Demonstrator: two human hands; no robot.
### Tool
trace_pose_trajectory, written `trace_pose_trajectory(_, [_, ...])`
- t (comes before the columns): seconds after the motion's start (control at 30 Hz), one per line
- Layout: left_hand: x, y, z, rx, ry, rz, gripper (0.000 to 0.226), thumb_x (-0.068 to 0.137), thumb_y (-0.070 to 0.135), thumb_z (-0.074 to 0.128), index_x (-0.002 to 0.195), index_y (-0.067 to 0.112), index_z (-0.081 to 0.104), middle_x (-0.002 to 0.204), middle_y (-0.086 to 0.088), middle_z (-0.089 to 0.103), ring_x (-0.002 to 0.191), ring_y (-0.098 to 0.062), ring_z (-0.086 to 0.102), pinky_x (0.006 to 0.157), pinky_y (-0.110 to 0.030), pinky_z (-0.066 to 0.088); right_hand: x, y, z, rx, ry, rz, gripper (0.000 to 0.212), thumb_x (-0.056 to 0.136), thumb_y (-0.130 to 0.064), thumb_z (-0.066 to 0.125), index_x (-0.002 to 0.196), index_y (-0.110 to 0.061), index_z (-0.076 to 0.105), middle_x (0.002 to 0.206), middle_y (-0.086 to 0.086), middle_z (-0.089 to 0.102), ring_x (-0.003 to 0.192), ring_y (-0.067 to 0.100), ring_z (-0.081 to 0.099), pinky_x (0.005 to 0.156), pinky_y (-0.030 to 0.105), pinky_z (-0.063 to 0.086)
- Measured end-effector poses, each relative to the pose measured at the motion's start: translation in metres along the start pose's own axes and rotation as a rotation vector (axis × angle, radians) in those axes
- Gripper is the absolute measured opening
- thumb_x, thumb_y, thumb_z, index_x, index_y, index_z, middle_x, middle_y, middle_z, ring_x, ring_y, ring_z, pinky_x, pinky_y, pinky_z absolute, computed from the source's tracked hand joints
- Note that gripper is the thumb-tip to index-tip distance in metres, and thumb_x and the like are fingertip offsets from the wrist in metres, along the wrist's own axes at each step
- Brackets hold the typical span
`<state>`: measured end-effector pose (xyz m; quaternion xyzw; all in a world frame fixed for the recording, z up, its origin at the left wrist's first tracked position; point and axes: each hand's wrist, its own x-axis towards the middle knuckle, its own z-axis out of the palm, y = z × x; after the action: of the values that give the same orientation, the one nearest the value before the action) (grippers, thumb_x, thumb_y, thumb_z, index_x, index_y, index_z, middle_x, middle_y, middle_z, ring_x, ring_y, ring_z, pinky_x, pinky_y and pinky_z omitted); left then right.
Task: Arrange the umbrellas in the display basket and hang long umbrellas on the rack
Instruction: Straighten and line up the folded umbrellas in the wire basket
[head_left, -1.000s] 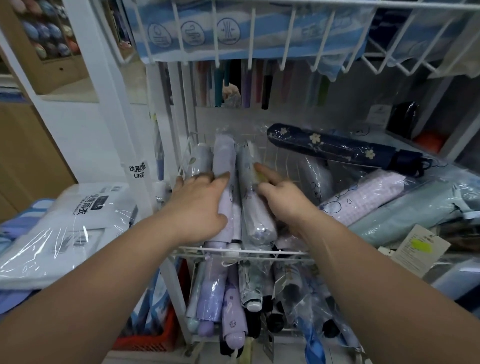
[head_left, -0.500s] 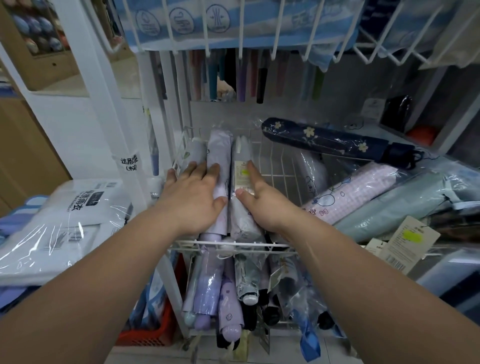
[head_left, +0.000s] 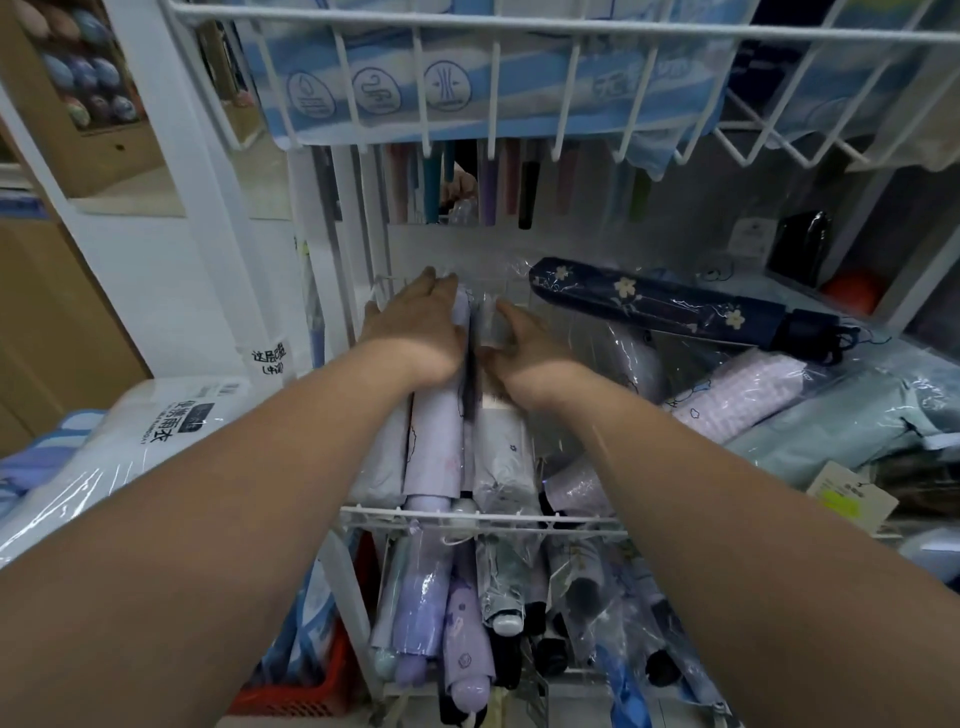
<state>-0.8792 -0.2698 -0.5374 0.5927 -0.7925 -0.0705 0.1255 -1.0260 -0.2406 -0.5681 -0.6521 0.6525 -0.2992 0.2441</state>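
1. Both hands have slid toward the far end of the wire basket (head_left: 483, 517).
2. They hide the umbrellas' far tips.
3. The lilac umbrella (head_left: 434, 452) and pale umbrella (head_left: 506, 457) lie side by side in the basket, pointing away, handles at the near rim.
4. The left hand (head_left: 415, 327) lies flat on the lilac one. The right hand (head_left: 524, 343) rests on the pale one, its fingers (head_left: 503, 309) extended, grasping nothing.

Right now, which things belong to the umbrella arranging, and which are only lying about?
Job: left hand, right hand, lilac umbrella, white wrapped umbrella, wire basket, navy flowered umbrella.
Lying about: raincoat pack, red crate.
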Motion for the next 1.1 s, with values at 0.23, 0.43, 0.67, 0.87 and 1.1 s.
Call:
trace_pose_trajectory(0.23, [0.022, -0.002, 0.014, -0.161, 0.103, 0.064, 0.078, 0.099, 0.031, 0.047, 0.161, 0.026, 0.0, 0.17, 0.005, -0.001, 0.155, -0.02, 0.01, 0.124, -0.054, 0.0, -0.007, 0.019, 0.022, 0.4, 0.042, 0.056, 0.069, 0.102, -0.039, 0.053, 0.16, -0.033, 0.015, 0.164, -0.007, 0.026, 0.146, 0.016, 0.032, 0.103, 0.017, 0.028])
trace_pose_trajectory(0.43, [0.03, 0.002, 0.018, -0.167, 0.113, 0.064, 0.059, 0.099, 0.027, 0.047, 0.155, 0.014, 0.034, 0.159, -0.008, 0.035, 0.143, -0.028, 0.038, 0.118, -0.038, 0.03, -0.003, 0.027, 0.025, 0.454, 0.069, 0.05, 0.067, 0.102, -0.036, 0.054, 0.159, -0.03, 0.02, 0.162, -0.007, 0.03, 0.145, 0.013, 0.034, 0.103, 0.015, 0.026])
trace_pose_trajectory(0.67, [0.03, 0.003, 0.026, 0.001, 0.031, 0.082, 0.053, 0.103, 0.03, 0.035, 0.153, 0.015, 0.035, 0.159, -0.007, 0.035, 0.14, -0.032, 0.041, 0.117, -0.041, 0.03, -0.001, 0.03, 0.025, 0.392, 0.111, 0.049, 0.066, 0.102, -0.036, 0.054, 0.159, -0.025, 0.023, 0.161, -0.002, 0.034, 0.145, 0.017, 0.037, 0.113, 0.021, 0.029])
trace_pose_trajectory(0.87, [0.026, -0.001, 0.026, 0.049, -0.003, 0.058, 0.058, 0.101, 0.028, 0.029, 0.158, 0.024, 0.022, 0.166, 0.002, 0.021, 0.15, -0.027, 0.026, 0.122, -0.054, 0.01, -0.003, 0.025, 0.017, 0.156, 0.077, 0.036, 0.068, 0.101, -0.045, 0.05, 0.159, -0.026, 0.022, 0.162, 0.003, 0.034, 0.145, 0.024, 0.037, 0.109, 0.023, 0.03])
trace_pose_trajectory(1.1, [-0.022, 0.003, 0.031, -0.065, 0.091, 0.081, 0.057, 0.103, 0.032, 0.04, 0.157, 0.032, 0.026, 0.166, -0.001, 0.021, 0.151, -0.028, 0.023, 0.123, -0.05, 0.017, -0.006, 0.015, 0.01, -0.001, 0.094, 0.04, 0.062, 0.102, -0.046, 0.047, 0.157, -0.023, 0.031, 0.158, 0.008, 0.039, 0.142, 0.028, 0.042, 0.111, 0.029, 0.036])
